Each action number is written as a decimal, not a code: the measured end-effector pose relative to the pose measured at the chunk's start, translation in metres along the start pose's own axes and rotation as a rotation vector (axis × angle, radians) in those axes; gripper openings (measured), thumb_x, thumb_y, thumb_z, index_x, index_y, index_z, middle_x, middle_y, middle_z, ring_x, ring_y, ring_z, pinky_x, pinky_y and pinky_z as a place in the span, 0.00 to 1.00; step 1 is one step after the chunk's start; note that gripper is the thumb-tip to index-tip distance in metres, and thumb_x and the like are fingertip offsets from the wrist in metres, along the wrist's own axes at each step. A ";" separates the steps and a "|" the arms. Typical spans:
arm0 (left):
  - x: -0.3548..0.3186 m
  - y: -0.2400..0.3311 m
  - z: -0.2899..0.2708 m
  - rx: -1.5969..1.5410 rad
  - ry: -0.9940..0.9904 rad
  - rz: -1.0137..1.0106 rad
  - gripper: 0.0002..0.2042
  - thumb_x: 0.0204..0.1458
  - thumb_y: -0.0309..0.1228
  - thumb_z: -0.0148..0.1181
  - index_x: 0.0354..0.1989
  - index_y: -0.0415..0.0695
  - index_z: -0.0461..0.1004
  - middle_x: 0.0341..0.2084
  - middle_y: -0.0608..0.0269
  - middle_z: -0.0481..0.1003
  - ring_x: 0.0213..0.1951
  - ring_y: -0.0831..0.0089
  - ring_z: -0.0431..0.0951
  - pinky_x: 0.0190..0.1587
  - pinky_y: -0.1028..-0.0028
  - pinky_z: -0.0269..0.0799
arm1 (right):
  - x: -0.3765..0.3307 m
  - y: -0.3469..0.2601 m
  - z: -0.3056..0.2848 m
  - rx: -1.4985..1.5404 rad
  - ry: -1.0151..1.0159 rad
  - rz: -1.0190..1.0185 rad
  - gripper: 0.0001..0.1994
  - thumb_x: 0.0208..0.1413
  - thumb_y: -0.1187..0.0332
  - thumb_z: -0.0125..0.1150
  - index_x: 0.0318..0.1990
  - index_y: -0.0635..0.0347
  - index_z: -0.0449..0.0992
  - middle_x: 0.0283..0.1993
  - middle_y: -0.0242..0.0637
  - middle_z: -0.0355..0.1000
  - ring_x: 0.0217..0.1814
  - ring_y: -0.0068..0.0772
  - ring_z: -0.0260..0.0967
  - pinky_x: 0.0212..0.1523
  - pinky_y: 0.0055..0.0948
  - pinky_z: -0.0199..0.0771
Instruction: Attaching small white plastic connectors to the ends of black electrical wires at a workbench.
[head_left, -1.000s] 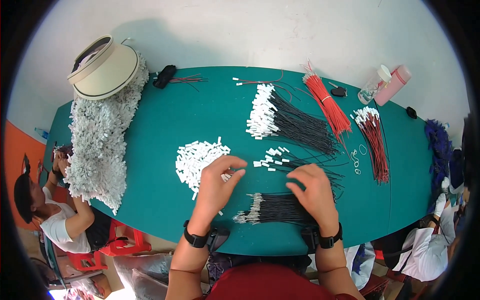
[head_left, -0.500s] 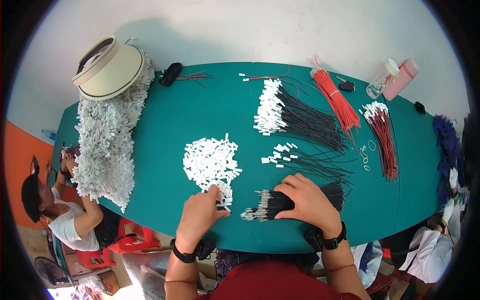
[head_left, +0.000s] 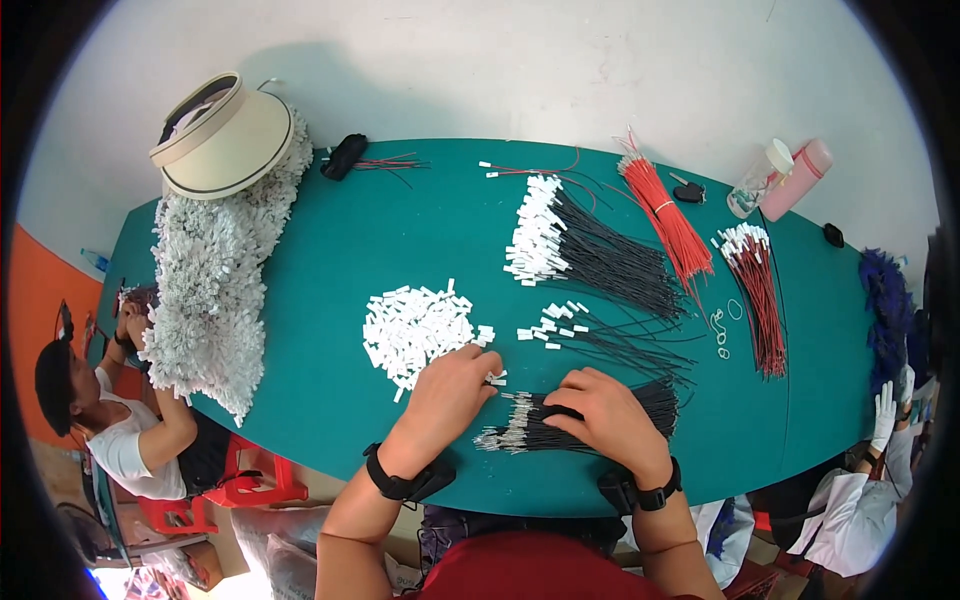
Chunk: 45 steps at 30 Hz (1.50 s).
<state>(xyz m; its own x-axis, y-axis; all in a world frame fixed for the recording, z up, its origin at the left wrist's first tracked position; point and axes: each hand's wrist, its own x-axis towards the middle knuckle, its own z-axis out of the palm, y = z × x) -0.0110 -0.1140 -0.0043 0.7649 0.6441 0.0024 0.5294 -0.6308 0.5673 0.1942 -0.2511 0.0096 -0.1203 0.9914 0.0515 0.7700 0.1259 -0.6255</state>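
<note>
Leftmost of the two, the person's left hand (head_left: 450,395) had moved from the near end of the white plastic pieces (head_left: 415,325) toward the silver tips (head_left: 517,422) of the black wires (head_left: 655,405), while the right hand (head_left: 610,415) had stayed over those wires. Its fingers were bent, thumb apart from the forefinger; whether they gripped a wire I could not tell. A small white piece (head_left: 498,379) showed at the left fingertips, perhaps pinched, though the view was too small to be sure. The black wires lay in a bundle on the green bench (head_left: 350,440), right of the heaped white pieces. Beyond them lay loose white-ended wires (head_left: 620,345).
</note>
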 end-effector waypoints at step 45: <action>0.004 -0.005 0.003 -0.905 -0.018 -0.152 0.04 0.60 0.25 0.63 0.41 0.40 0.80 0.37 0.60 0.81 0.37 0.71 0.82 0.40 0.72 0.78 | 0.004 0.002 0.016 0.194 0.087 0.014 0.04 0.51 0.77 0.71 0.33 0.60 0.81 0.31 0.36 0.76 0.33 0.36 0.75 0.33 0.31 0.75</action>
<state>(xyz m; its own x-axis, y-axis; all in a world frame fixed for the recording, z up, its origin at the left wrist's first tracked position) -0.0092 -0.1095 -0.0093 0.7200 0.6810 -0.1332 0.1413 0.0440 0.9890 0.1854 -0.2472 -0.0043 -0.0500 0.9934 0.1034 0.6347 0.1115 -0.7647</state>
